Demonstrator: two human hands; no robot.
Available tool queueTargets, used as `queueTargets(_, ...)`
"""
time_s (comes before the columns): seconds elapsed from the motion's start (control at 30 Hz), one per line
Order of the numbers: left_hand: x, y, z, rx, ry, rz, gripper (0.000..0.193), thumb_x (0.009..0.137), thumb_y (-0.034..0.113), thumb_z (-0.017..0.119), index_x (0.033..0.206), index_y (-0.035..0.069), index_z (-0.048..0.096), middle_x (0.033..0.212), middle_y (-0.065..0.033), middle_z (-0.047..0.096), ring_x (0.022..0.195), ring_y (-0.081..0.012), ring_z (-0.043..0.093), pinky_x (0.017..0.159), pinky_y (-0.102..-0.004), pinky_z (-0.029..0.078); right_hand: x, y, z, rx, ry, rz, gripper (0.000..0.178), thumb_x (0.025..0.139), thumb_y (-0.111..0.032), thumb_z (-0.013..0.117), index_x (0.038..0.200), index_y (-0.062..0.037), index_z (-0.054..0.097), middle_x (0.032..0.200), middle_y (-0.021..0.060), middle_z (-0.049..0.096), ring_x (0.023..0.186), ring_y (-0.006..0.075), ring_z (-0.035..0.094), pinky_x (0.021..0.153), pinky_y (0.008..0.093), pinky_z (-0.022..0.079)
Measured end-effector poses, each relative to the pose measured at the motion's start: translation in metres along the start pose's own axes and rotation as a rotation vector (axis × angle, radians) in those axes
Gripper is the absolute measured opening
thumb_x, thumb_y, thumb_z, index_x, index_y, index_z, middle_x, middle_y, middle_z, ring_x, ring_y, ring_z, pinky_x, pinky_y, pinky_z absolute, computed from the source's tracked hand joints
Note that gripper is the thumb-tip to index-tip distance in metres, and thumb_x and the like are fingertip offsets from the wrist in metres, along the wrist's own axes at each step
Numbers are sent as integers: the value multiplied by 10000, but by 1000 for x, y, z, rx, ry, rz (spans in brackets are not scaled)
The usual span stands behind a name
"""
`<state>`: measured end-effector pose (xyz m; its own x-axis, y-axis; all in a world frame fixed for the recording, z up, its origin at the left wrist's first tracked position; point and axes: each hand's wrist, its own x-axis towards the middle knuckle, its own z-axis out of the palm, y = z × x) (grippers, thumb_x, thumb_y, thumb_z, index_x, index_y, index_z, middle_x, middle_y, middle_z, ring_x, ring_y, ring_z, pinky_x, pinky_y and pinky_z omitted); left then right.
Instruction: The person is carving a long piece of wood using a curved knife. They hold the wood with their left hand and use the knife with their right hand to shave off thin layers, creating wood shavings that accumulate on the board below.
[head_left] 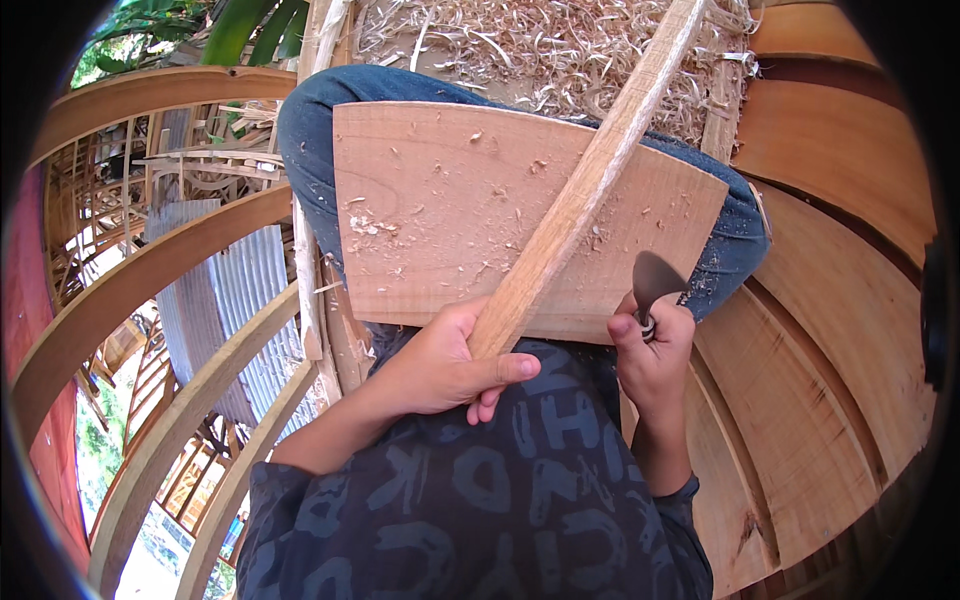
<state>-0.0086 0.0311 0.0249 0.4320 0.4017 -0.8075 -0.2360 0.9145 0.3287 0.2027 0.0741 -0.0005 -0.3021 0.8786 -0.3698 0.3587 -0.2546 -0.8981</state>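
Ahead of you, curled wood shavings (540,55) lie thick, with broad green leaves (250,32) at the upper left. To your left, curved wooden ribs (150,262) arc past corrugated sheets (258,300) and, probably, a jumble of scrap wood (215,165), blurred there. On your right, wide planks (845,310) curve, dark gaps between them.

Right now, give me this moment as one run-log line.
left hand: holding stick | right hand: holding knife, apart from stick | board: across legs, shavings on top
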Motion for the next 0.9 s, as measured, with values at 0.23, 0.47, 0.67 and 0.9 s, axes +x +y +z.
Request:
queueTargets(0.23, -3, 5, 1, 50, 41, -13, 446, 809, 210, 697, 1142, 31, 460, 566, 10, 510, 409, -45, 478, 351, -177, 377, -16, -5, 1, -459, -7, -160, 507, 766, -416, 669, 576, -17, 421, 508, 119, 389, 440, 273, 425, 421, 344, 330)
queueTargets(0.47, -12, 9, 11, 67, 77, 72, 464, 813, 206, 693, 1166, 33, 446, 608, 20, 516, 412, -28, 447, 351, -172, 339, -12, -6, 3, -741, 36, -243, 510, 706, -478, 669, 557, -61, 416, 514, 106, 401, 449, 276, 444, 419, 356, 334)
queueTargets(0.67, -15, 17, 10, 9, -15, 48, 530, 828, 212, 676, 1231, 27, 386, 631, 18, 512, 408, -33, 442, 352, -171, 343, 4, 8, -5, -786, 222, -411, 563, 761, -551, 588, 572, -44, 434, 512, 104, 383, 455, 286, 444, 430, 360, 335)
queueTargets(0.9, -21, 12, 6, -34, -110, 33, 598, 846, 217, 653, 1295, 14, 314, 644, 8, 500, 420, -39, 456, 365, -177, 376, 5, 20, -59, -647, 602, 85, 546, 938, -459, 432, 678, 21, 434, 535, 29, 314, 517, 106, 331, 455, 284, 276)
